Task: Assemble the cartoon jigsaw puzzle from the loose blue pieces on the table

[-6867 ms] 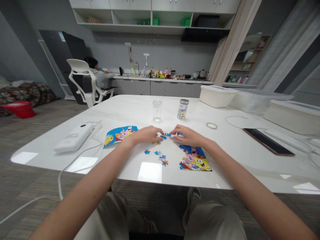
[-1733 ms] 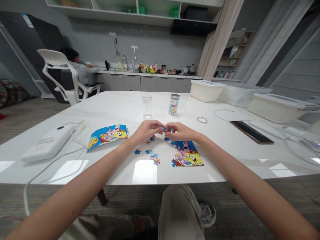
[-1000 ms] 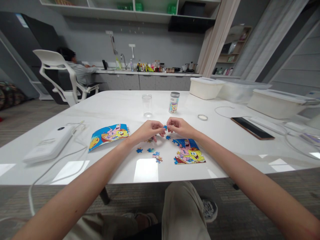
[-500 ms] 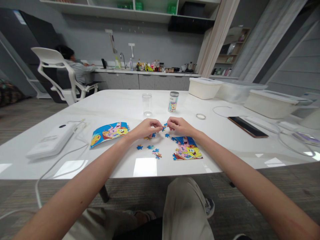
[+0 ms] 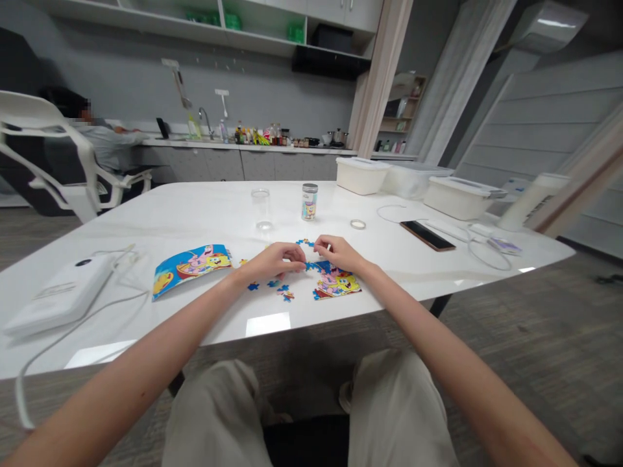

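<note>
A partly joined jigsaw puzzle with a yellow and a pink cartoon figure lies on the white table. My left hand is at its upper left, thumb and fingers pinched at a small blue puzzle piece. Just above the puzzle, my right hand has its fingers curled together. Whatever may be between its fingertips is too small to make out. Several loose puzzle pieces lie below my left hand, and a few more blue pieces lie beyond the hands. On the left is a curved picture sheet with the same figures.
Behind the hands stand a clear jar and a printed can, with a ring-shaped lid nearby. A phone, cables and white bins are on the right. At left lies a white power device. A person sits beyond.
The view has swung to the right, so the table's things appear further left. Both hands have come nearer the joined puzzle's upper edge, the left one with a piece at its fingertips.
</note>
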`<state>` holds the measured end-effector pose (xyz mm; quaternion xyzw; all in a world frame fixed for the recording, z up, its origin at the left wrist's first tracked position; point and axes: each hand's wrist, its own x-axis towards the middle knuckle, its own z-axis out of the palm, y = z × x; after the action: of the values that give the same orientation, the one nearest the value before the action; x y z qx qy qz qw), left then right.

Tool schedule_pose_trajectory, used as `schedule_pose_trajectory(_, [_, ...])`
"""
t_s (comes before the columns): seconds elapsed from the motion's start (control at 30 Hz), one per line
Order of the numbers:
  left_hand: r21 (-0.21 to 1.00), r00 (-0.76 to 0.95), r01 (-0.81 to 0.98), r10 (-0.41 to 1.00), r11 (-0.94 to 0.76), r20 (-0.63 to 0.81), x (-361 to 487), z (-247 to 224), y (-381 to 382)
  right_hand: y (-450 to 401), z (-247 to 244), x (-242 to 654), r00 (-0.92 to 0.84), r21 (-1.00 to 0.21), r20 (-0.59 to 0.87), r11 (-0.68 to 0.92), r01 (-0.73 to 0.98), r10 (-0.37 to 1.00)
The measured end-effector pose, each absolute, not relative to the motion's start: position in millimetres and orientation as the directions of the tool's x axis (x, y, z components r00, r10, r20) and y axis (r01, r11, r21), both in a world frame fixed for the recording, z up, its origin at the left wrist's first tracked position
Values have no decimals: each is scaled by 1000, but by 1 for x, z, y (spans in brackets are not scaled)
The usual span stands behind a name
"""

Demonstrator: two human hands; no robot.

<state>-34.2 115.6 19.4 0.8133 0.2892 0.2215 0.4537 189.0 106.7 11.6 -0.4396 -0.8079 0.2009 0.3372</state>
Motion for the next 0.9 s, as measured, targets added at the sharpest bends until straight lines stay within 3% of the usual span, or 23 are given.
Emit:
schedule_pose_trajectory(0.2, [838,713,303,691,-453,116,-32,20,114,103,16,195,-434,-738,297,493,461,850])
schedule_pose_trajectory(0.37, [761,662,280,692,-585,288,-27,17,119,100,16,190,-483,-824,270,459,333,833])
schedule_pose_trajectory(0.47, [774,654,250,691,-582,308,-24,17,119,99,14,187,-486,-864,271,433,258,831])
schedule_pose_trajectory(0.9, [785,674,264,689,-561,266,-20,17,116,102,13,188,-495,-868,271,432,245,826])
